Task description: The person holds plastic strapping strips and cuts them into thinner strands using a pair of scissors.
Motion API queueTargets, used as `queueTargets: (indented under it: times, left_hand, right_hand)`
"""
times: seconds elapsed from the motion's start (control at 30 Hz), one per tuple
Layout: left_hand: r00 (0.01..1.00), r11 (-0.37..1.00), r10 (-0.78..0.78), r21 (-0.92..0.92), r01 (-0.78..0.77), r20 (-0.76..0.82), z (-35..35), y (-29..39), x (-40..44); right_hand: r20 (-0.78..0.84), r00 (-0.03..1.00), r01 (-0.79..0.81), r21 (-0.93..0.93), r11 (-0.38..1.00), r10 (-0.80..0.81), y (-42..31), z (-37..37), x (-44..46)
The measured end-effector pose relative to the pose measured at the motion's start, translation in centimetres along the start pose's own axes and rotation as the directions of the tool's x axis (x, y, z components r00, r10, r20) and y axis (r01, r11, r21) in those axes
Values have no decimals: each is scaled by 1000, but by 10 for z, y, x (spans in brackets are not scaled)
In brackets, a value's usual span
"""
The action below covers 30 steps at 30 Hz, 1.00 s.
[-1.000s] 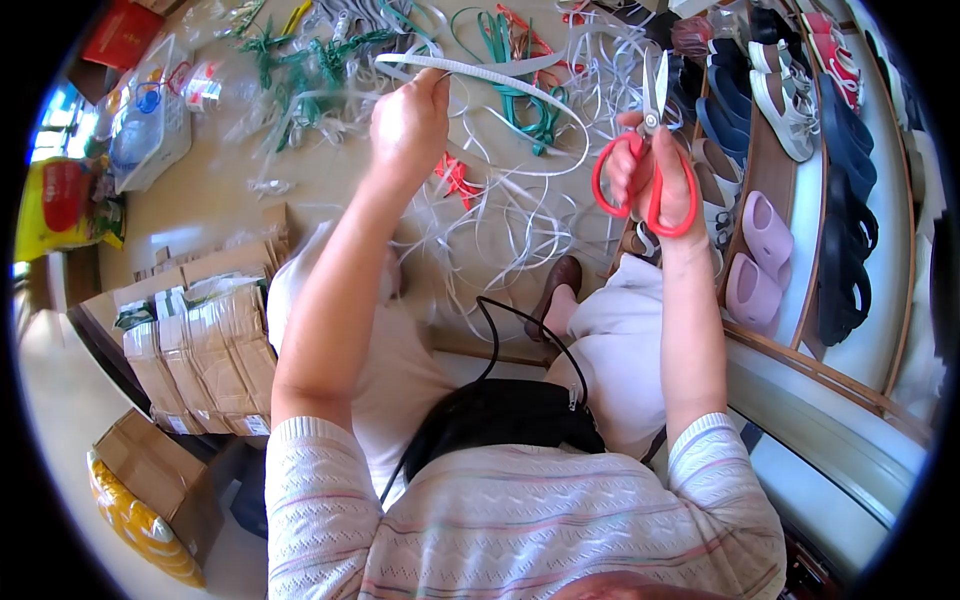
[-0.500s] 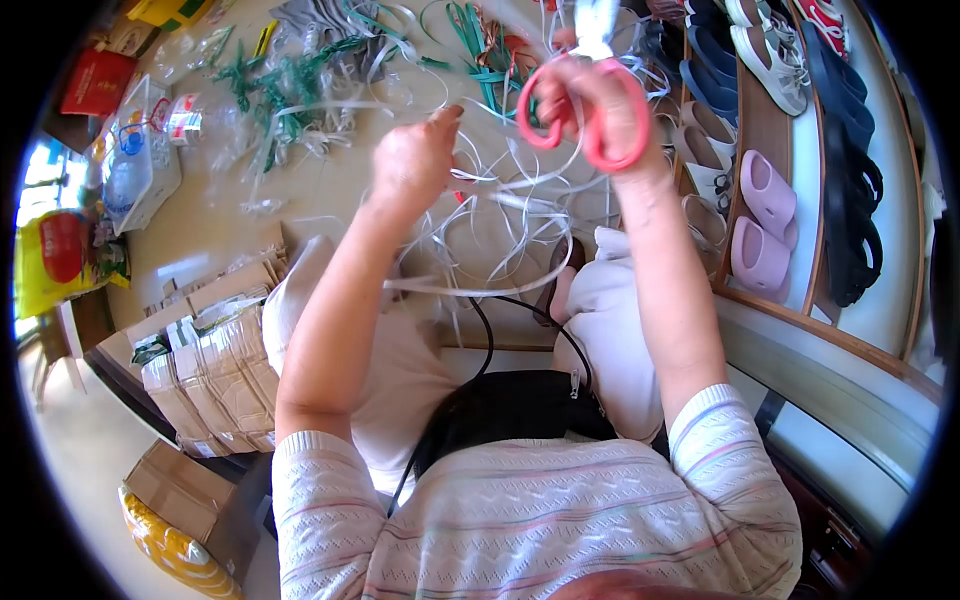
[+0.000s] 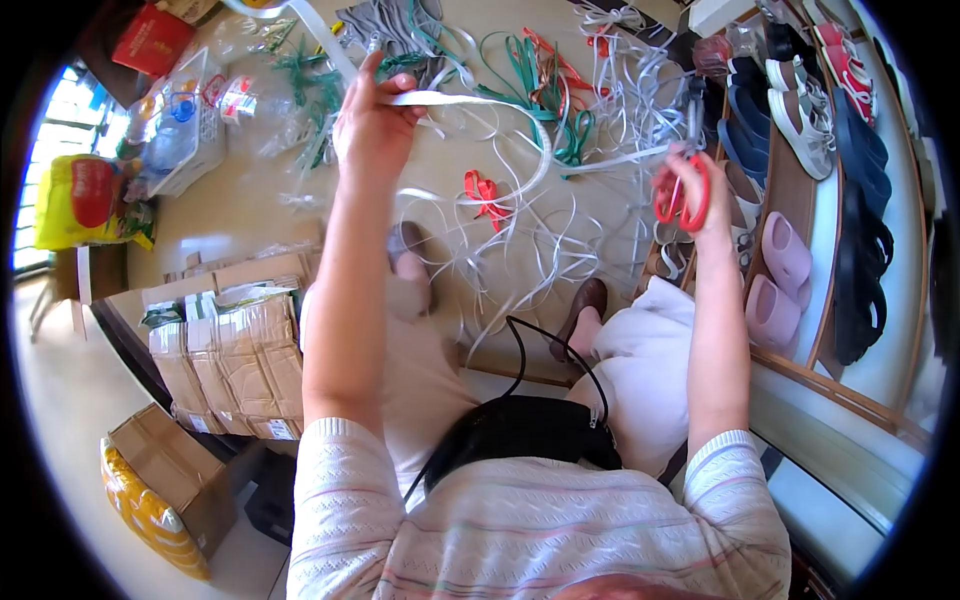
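Floor: I have bare tan floor [image 3: 250, 205] across the middle of the frame, with plastic clutter scattered over it at the top.
Shoe rack: down the right side I see a wooden rack [image 3: 822, 385] with several rows of footwear, pink slippers [image 3: 785, 250] among them.
Cardboard: taped, folded cardboard [image 3: 230, 365] stands at the left of the frame, near the person's leg.
Black bag: it lies [image 3: 520, 432] across the lap, lower centre, its cord looped upward.
White strips: I get a dense tangle [image 3: 665, 95] at upper right, with looser loops at centre.
Left hand: upper left of centre [image 3: 375, 125], fingers partly curled, pinching a white strap [image 3: 450, 98] between thumb and fingers; the strap curves out rightward. Another white length slants to the upper left; I can't tell whether both are one piece.
Right hand: right of centre [image 3: 708, 195], fingers closed round the scissors [image 3: 699, 185], red handles in the grip, blades up. They blur, so I can't tell how far they part.
Green straps: bunched [image 3: 578, 140] at upper centre.
Red bundle: a small knotted piece [image 3: 482, 195] sits at centre, among the loops.
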<state>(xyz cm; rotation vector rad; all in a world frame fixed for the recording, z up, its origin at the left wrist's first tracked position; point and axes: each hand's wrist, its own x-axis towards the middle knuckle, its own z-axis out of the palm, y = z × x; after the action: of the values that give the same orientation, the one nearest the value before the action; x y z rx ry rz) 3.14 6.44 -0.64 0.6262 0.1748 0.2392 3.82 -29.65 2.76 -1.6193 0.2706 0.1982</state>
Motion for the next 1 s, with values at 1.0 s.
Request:
queueTargets:
  times: [1.0]
  left_hand:
    - [970,548,214,807,-220,119,47,-25,-36]
  right_hand:
    - [784,491,-309,-252,917,381,-19,47,-55]
